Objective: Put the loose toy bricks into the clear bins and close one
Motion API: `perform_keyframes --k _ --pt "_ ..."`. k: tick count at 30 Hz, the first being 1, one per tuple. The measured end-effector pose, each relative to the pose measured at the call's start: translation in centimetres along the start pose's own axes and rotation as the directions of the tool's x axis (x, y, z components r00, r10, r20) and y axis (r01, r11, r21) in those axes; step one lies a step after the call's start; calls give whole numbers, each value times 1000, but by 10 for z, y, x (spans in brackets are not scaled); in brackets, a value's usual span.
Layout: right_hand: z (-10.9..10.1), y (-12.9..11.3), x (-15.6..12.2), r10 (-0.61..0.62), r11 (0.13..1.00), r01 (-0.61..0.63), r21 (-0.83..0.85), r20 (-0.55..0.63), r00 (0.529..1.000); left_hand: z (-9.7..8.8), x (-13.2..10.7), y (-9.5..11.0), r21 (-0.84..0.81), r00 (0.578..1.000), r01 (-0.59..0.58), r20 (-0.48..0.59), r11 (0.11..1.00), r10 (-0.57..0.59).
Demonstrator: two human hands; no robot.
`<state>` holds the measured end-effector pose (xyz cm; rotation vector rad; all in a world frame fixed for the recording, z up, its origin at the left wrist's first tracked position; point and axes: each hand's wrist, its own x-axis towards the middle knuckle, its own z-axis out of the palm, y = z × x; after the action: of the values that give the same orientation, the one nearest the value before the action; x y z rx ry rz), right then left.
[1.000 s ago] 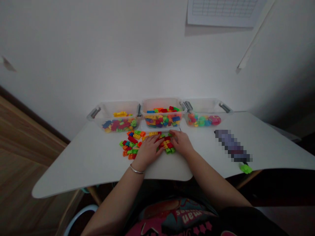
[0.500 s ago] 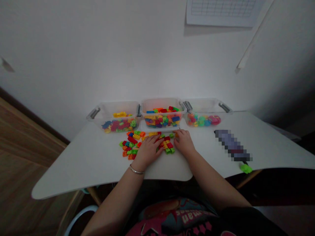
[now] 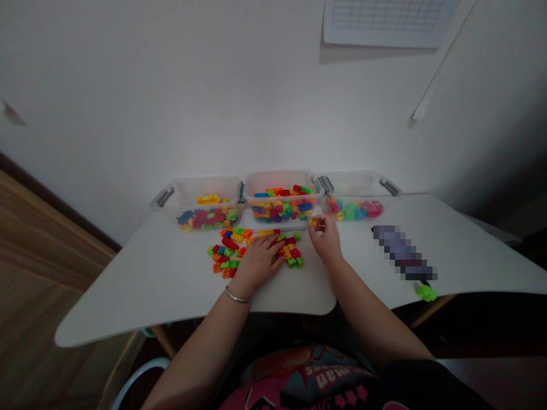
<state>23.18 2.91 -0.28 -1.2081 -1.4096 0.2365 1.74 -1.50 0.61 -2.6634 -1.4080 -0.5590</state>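
Toy blocks (image 3: pixel 231 263) of several colours lie loosely spread just below the centre of the frame on a white bench (image 3: pixel 128 285). Nearest, at lower right, a green object (image 3: pixel 427 292) sits by the bench edge, beside a pixelated item (image 3: pixel 401 253). The left hand (image 3: pixel 260 259) lies palm down over the blocks, fingers extended and slightly apart. Right of centre, the right hand (image 3: pixel 327 242) has its fingers clamped on a small yellow block (image 3: pixel 314 222). Beyond stand three clear containers: left (image 3: pixel 205 188) and middle (image 3: pixel 282 179), holding coloured pieces (image 3: pixel 282 209), and right (image 3: pixel 359 183), holding rounded pieces (image 3: pixel 352 209). Farthest, at upper right, a gridded sheet (image 3: pixel 384 23) hangs on the wall (image 3: pixel 192 85).
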Motion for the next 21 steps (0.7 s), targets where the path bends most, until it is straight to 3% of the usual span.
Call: perform_keyframes --k 5,7,14,17,21 --pt "-4 -24 35 -26 974 50 223 -108 994 -3 1 1 -4 1000 -1 20 1000 1" --pt "-5 -33 56 -25 972 54 229 -129 991 -4 1 1 -4 1000 1 26 1000 -1" --pt "13 -40 122 -47 995 46 84 8 999 -2 1 1 -11 1000 8 28 1000 -8" --pt "23 -39 129 -38 998 42 -50 85 996 -2 1 0 -18 1000 3 17 1000 -3" --pt "26 -44 120 -103 951 146 -272 166 981 -2 1 1 -17 1000 4 23 1000 -3"
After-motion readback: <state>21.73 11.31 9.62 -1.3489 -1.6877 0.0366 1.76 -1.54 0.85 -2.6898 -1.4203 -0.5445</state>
